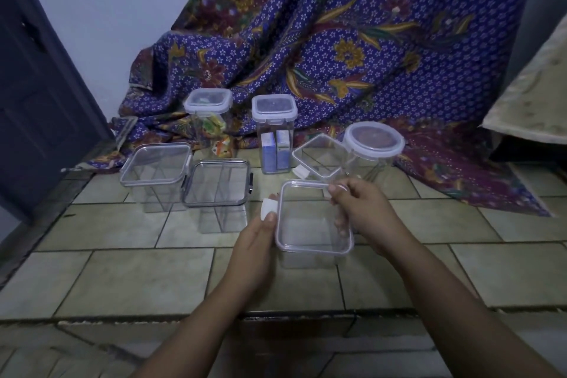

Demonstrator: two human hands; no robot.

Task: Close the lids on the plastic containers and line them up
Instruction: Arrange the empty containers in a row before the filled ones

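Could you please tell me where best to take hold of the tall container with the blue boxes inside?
I'd grip the tall container round its body just under the lid, coming from the front-left: it stands upright with flat, narrow sides, and a small container sits close on its right.

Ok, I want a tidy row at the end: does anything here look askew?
Yes. The small clear container behind the held container sits tilted, leaning toward the round-lidded jar, with its white clasp sticking out unlatched.

Clear glossy plastic containers point(314, 221); patterned cloth point(352, 49); seemingly matt floor tiles point(122, 279).
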